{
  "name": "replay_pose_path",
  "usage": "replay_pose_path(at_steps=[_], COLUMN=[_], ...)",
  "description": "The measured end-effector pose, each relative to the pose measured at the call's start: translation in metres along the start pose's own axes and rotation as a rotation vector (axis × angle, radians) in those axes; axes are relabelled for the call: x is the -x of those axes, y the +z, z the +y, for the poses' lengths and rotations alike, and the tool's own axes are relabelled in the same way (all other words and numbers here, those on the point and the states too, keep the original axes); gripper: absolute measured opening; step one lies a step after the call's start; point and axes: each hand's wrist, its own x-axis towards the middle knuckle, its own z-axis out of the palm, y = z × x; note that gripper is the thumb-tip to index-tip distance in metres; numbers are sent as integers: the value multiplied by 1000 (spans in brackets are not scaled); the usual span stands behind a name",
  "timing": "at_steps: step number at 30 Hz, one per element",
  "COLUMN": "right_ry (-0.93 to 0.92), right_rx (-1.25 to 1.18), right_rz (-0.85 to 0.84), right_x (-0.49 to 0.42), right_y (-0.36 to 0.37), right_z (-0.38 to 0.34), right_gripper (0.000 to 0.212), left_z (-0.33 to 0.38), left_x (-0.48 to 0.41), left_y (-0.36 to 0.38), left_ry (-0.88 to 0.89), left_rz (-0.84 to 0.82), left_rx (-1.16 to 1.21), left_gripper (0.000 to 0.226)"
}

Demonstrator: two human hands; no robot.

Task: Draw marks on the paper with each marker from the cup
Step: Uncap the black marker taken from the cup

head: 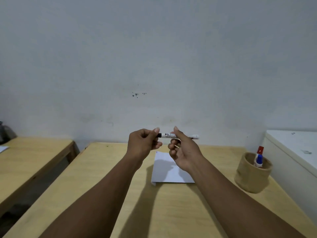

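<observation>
- Left hand [143, 143]: thumb and forefinger pinched on the black cap end of the marker [178, 135], other fingers curled under. Firm-looking pinch.
- Right hand [184, 152]: loosely cupped around the white barrel, forefinger up over the top, thumb side hidden. Contact looks light; can't tell how hard it grips.
- The marker lies level between the two hands, held up in the air above the paper, its far end poking out to the right past the right hand.
- Handling, my read: light, stiff plastic tube, smooth and a bit slick. Won't bend. Cap is likely a friction fit, so a straight axial pull, one hand on cap, the other mid-barrel. Hold near the printed label for writing, closer to the tip for control.
- Risk: cap pops off suddenly and hands jerk apart; a slick barrel could rotate in a loose grip.
- Paper [169, 170]: below and just nearer than the hands, flat on the table [106, 177], near-left corner curled. Thin, will slide under the tip unless pinned by the free hand.
- Cup [252, 174]: well off to the right of the right hand, upright, with a blue marker [259, 159] and a red marker [260, 149] standing in it.
- Cup looks light; lifting markers straight up avoids tipping it.
</observation>
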Motion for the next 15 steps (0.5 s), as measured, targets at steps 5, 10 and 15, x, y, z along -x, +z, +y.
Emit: replay_pose_path(at_steps=[5,10,15], right_ry=[-168,-223,-168], right_rx=[250,364,549], right_rz=[-118,-111,-55], right_x=[-13,-30,-54], right_y=[6,-15,-33], right_z=[-11,-38,-29], right_gripper=[15,18,21], left_z=[-10,-35,-63], left_x=[-13,-34,-40], left_y=[-9,-55,-66], left_ry=[-71,-35,143], left_rz=[46,155,-99], left_rx=[92,-132,-861], left_gripper=[29,29,19])
